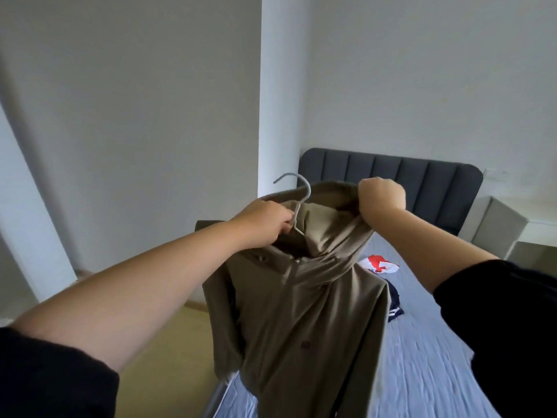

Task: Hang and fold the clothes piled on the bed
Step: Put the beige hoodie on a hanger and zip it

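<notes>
Khaki button-front coat (301, 312) held up on a grey hanger (303, 198) over the near left edge of the bed (437, 342).

The coat hangs full length in the air above the bed's near edge, its hem out of view below and one sleeve drooping off the bed's left side. The left hand (268, 220) pinches the hanger's neck just under the hook, fingers curled around the wire inside the coat's neckline. The right hand (381, 197) is clenched in a fist around the bunched hood fabric, pulling it up and toward the bed's headboard (391, 173). On the bed's blue sheet lie a red and white garment (381, 263) in the middle and a navy garment with white stripes (391, 306) nearer the near end. A pale boxy cabinet (494, 224) stands at the bed's right, beside the headboard.
</notes>
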`<state>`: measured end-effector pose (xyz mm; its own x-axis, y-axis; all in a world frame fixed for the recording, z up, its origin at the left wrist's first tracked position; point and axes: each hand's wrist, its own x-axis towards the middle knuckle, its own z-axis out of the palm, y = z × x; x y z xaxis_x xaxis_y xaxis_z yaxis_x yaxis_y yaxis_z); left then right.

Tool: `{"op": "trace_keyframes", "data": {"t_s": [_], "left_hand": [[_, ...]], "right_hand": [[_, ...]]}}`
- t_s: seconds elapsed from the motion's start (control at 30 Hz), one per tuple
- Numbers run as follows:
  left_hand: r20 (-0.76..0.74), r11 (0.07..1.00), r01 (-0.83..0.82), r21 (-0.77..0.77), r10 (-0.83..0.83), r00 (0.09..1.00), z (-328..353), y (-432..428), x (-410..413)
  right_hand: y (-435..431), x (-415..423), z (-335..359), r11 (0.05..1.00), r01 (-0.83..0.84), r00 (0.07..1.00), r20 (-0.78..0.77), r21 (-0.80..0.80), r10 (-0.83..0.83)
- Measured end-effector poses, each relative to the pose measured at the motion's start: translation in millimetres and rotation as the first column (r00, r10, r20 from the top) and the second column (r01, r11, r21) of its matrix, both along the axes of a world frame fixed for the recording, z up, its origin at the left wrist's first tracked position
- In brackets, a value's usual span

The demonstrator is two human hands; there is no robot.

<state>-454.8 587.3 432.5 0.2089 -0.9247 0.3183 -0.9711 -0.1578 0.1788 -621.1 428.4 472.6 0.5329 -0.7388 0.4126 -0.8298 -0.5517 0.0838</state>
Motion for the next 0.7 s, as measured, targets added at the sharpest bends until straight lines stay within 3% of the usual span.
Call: {"op": "trace_keyframes", "data": {"t_s": [0.07,0.17,0.27,0.33,0.37,0.43,0.5,0.6,0.7], "left_hand": [[0.020,0.996,-0.014,0.083,0.012,1.000,-2,-2,0],[-0.023,0.981,0.015,0.195,-0.010,1.000,-4,-4,0],[-0.040,0.956,0.076,0.283,-0.068,0.997,-10,-5,-5],[-0.007,0.938,0.114,0.328,-0.118,0.993,-13,-6,-8],[0.018,0.935,0.121,0.334,-0.135,0.991,-13,-7,-8],[0.051,0.937,0.127,0.325,-0.151,0.987,-12,-8,-7],[0.065,0.945,0.112,0.308,-0.139,0.988,-9,-8,-3],[0.072,0.960,0.043,0.276,-0.065,0.995,-2,-5,7],[0.053,0.964,0.039,0.261,-0.055,0.997,3,-3,17]], "right_hand": [[-8,-4,5,0.993,0.063,0.989,-0.127,-0.095,-0.075],[-20,-2,13,0.992,0.118,0.990,-0.077,-0.053,-0.122],[-30,3,23,0.998,0.067,0.971,0.229,-0.011,-0.063],[-33,10,26,0.984,-0.040,0.857,0.512,0.176,-0.056],[-32,13,28,0.934,-0.138,0.752,0.649,0.328,-0.116],[-27,20,29,0.671,-0.433,0.497,0.781,0.602,-0.379],[-20,21,29,0.408,-0.628,0.388,0.721,0.662,-0.574],[-19,15,27,0.161,-0.780,0.469,0.735,0.605,-0.490],[-24,1,28,-0.213,-0.798,0.595,0.793,0.564,-0.129]]}}
